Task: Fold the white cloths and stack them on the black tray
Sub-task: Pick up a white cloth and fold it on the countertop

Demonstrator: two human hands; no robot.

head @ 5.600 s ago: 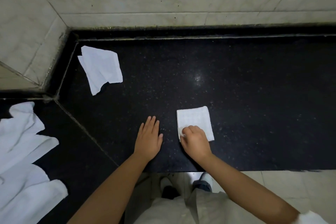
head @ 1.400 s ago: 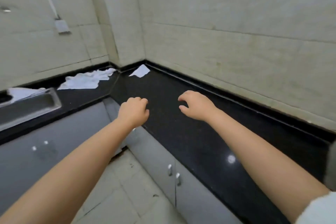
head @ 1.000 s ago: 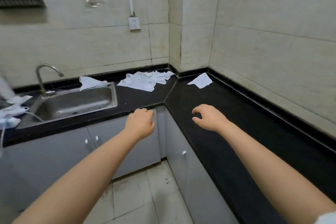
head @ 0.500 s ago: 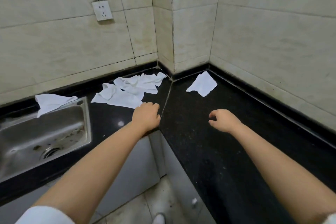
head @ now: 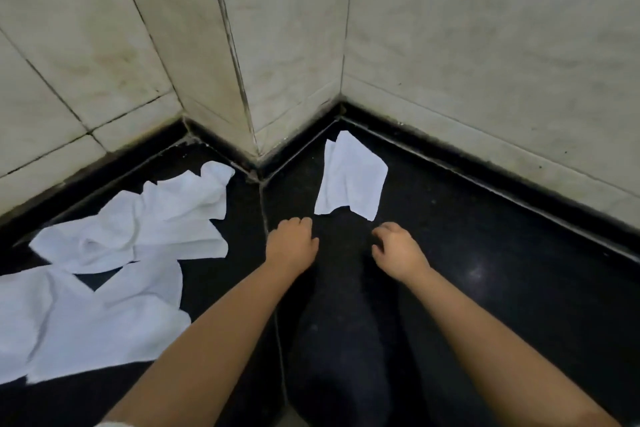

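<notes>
Both forearms reach forward over the black surface [head: 485, 253]. The left hand [head: 291, 246] hovers near the seam of the surface, its fingers loosely curled, and it holds nothing. The right hand [head: 398, 250] is beside it, a little apart, with fingers also loosely bent and empty. Just beyond the two hands lies a single white cloth [head: 351, 177], partly folded, close to the corner of the tiled wall [head: 485, 45]. To the left, a pile of crumpled white cloths [head: 121, 253] spreads over the surface. The black tray is not in view.
</notes>
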